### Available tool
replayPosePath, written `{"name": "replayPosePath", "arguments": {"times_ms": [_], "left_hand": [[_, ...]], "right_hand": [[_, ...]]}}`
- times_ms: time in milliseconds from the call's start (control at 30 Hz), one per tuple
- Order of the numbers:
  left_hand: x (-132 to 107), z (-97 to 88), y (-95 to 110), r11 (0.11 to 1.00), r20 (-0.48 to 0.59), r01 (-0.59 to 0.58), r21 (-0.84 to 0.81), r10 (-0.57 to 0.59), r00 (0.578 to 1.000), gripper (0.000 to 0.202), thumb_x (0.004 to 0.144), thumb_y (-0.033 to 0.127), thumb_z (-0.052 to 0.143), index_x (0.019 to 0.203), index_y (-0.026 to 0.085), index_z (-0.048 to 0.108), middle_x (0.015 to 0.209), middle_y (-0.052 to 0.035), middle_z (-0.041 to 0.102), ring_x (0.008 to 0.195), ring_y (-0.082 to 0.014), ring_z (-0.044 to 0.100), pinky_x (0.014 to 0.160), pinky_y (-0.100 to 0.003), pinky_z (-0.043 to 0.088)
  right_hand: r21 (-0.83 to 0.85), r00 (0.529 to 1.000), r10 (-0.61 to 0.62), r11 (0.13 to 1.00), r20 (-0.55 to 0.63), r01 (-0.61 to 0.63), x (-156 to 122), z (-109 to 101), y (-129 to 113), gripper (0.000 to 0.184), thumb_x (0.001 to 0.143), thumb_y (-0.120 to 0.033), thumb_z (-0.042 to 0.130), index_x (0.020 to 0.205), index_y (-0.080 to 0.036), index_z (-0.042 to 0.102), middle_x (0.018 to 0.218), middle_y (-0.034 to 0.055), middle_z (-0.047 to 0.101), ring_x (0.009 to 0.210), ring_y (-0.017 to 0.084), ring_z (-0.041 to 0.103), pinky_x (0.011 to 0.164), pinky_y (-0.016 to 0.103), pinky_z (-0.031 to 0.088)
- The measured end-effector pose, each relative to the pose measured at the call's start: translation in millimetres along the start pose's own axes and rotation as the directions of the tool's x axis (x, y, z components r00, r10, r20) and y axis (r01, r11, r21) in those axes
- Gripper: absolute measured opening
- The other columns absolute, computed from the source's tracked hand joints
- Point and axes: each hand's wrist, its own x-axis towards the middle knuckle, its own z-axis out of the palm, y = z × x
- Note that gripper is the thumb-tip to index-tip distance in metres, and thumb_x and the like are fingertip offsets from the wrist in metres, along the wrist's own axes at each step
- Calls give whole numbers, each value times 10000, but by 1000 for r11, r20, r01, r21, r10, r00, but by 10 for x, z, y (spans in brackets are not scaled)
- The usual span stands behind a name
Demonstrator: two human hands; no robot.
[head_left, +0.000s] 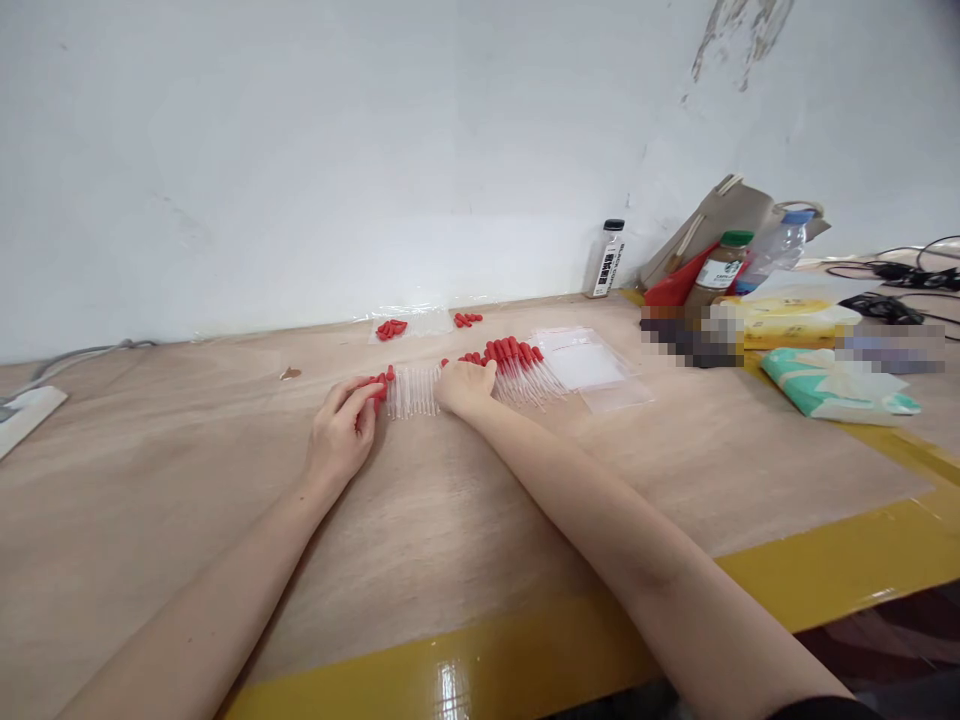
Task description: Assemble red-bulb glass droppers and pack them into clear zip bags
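The left hand (pixel 341 430) curls loosely around several red caps (pixel 380 387); bits of red show between its fingers and palm, but how many it holds is hidden. The right hand (pixel 463 386) lies at the other end of a row of clear thin tubes (pixel 414 392) on the table (pixel 420 540), its back toward the camera and its fingertips out of sight, so whether it grips anything cannot be told. It covers that end of the row, and the tubes blur together, too fine to count. Just right of it, red-topped tubes (pixel 517 358) fan out, overlapping, the nearest ones partly behind the wrist. Beyond the hands sit two small red piles (pixel 392 329), the left one on clear plastic whose edges are hard to trace. A clear bag (pixel 589 358) adjoins the fan. Pixelation masks a dark object (pixel 686 342) near the bottles (pixel 721 272); the white power strip (pixel 34 418) is cut off at the left edge.
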Motion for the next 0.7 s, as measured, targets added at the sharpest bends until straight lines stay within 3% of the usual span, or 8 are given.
{"name": "replayPosePath", "arguments": {"times_ms": [100,167,267,333,400,500,700], "left_hand": [[-17,-17,124,977,-20,137,-165,-143,990,216,808,210,480,957,194,635,1049,-60,587,990,-185,552,877,-341,459],[-35,-5,228,901,43,291,-322,-294,955,216,804,245,484,927,176,647,1052,-68,596,975,-190,567,839,-338,482],[-56,25,408,674,225,534,-510,-495,839,218,769,280,524,883,152,659,969,-74,650,895,-190,610,848,-355,474],[-64,38,536,540,336,629,-560,-545,768,233,714,300,599,882,148,653,906,-69,675,866,-194,625,858,-363,465],[-74,43,649,478,419,665,-573,-527,739,284,651,318,672,873,144,632,902,-72,679,876,-204,627,845,-360,471],[-102,45,755,473,484,672,-570,-467,740,337,636,345,696,876,144,571,898,-78,674,848,-205,641,805,-357,494],[-186,64,779,539,578,633,-555,-297,760,398,788,387,536,1099,141,502,1062,-116,600,876,-200,641,834,-371,504]], "right_hand": [[25,995,-69,997,-75,71,-142,-62,144,245,808,-235,396,909,-111,583,960,174,624,901,247,575,793,373,335],[114,967,-205,968,-153,224,-278,-101,340,261,838,-238,350,974,-97,523,957,168,614,836,227,580,698,329,378],[309,895,-379,844,-234,438,-513,-119,713,197,852,-229,362,970,-132,485,842,86,621,732,171,571,649,279,398],[366,863,-418,785,-283,500,-667,-105,932,198,848,-203,375,998,-142,490,825,70,623,743,163,570,658,273,407],[350,822,-456,750,-341,561,-794,-92,1074,230,842,-181,389,1036,-152,509,842,71,631,768,164,571,686,284,412],[323,784,-486,725,-387,609,-912,-94,1122,224,849,-167,387,993,-177,558,882,66,636,822,162,568,734,295,398],[272,810,-482,774,-333,572,-969,-111,1003,147,834,-145,420,886,-174,555,863,38,630,790,144,555,773,323,308]]}}
